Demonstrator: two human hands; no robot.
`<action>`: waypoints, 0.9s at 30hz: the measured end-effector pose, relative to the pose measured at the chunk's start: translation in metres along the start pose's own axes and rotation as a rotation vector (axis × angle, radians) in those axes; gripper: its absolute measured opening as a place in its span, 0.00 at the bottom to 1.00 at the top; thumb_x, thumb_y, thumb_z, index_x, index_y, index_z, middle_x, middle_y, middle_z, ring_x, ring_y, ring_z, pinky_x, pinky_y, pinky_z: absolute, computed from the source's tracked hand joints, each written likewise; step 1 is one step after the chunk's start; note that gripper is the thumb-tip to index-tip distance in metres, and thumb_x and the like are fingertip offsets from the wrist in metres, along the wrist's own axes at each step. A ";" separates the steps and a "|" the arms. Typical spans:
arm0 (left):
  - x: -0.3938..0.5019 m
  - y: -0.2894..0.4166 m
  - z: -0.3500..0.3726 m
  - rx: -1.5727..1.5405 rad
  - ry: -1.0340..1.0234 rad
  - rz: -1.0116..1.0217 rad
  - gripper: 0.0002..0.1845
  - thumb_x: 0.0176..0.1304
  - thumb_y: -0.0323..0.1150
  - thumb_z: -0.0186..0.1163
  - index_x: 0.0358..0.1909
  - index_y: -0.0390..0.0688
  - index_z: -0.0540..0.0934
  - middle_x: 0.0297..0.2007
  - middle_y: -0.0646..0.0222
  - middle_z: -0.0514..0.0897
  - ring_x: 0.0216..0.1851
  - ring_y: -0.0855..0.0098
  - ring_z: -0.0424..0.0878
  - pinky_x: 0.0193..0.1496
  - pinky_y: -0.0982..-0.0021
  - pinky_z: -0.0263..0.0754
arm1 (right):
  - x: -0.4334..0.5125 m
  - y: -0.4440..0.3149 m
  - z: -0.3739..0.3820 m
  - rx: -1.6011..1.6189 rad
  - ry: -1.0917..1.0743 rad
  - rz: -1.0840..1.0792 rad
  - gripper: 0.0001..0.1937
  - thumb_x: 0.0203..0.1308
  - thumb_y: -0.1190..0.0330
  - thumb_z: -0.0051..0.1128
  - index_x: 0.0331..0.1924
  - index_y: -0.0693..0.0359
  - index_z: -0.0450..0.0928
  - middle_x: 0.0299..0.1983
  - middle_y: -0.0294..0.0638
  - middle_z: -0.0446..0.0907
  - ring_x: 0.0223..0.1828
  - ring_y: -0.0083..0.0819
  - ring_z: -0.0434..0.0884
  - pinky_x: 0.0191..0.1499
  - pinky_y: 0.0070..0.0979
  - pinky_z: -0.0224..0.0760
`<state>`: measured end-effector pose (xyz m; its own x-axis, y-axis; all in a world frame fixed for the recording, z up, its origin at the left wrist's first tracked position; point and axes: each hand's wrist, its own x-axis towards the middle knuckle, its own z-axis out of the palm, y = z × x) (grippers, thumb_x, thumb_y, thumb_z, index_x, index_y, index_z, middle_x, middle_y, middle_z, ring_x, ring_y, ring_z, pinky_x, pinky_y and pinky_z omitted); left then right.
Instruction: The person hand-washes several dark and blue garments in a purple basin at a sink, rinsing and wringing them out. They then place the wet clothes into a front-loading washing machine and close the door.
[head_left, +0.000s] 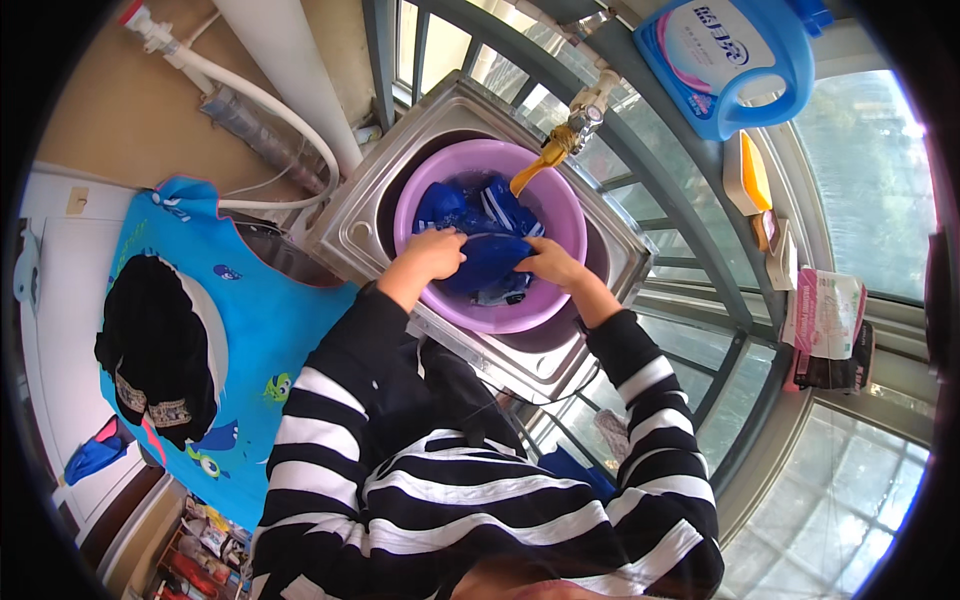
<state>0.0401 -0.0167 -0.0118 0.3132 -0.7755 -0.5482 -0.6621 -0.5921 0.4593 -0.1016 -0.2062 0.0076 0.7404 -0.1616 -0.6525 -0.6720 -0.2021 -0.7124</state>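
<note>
Both of my hands are inside the rim of a pink-purple plastic basin (499, 154), which sits in a stainless steel sink (435, 120). My left hand (435, 259) grips one side of a dark blue wet garment (487, 262). On the opposite side, my right hand (551, 262) pinches the same cloth, so it spreads between them. More blue fabric (502, 206) with white stripes lies in the water behind it. Above the basin's far right side hangs a metal tap (581, 124) with a yellow spout (534, 171); whether water runs from it is unclear.
A blue detergent bottle (712, 67), a yellow sponge (756, 172) and a washing powder bag (829, 315) line the right ledge. To my left, a black garment (161, 345) fills a pale basin (216, 337) on a blue patterned cover (255, 330). A white hose (255, 90) curves behind.
</note>
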 end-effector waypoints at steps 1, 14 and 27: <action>-0.012 -0.004 -0.002 -0.024 0.112 0.025 0.25 0.63 0.40 0.54 0.62 0.45 0.69 0.62 0.58 0.69 0.62 0.57 0.68 0.63 0.62 0.64 | -0.016 -0.015 -0.001 0.173 0.050 -0.063 0.16 0.47 0.77 0.58 0.44 0.66 0.78 0.36 0.38 0.80 0.39 0.27 0.77 0.47 0.23 0.69; -0.061 -0.017 -0.027 -0.327 0.295 0.068 0.32 0.63 0.40 0.55 0.66 0.38 0.60 0.61 0.51 0.69 0.61 0.54 0.68 0.62 0.64 0.62 | -0.159 -0.176 -0.018 0.504 0.409 -0.497 0.17 0.46 0.79 0.54 0.44 0.68 0.77 0.37 0.38 0.81 0.39 0.24 0.78 0.46 0.19 0.68; -0.029 -0.006 -0.008 -0.593 0.398 -0.032 0.41 0.62 0.38 0.56 0.70 0.34 0.46 0.63 0.41 0.63 0.65 0.51 0.63 0.66 0.67 0.57 | -0.043 -0.094 -0.013 0.000 0.470 -0.529 0.21 0.42 0.72 0.59 0.44 0.70 0.75 0.43 0.43 0.76 0.43 0.32 0.76 0.46 0.25 0.68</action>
<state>0.0400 0.0074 0.0067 0.6258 -0.7097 -0.3236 -0.2016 -0.5479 0.8119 -0.0699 -0.1923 0.1063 0.8965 -0.4414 -0.0380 -0.2198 -0.3685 -0.9033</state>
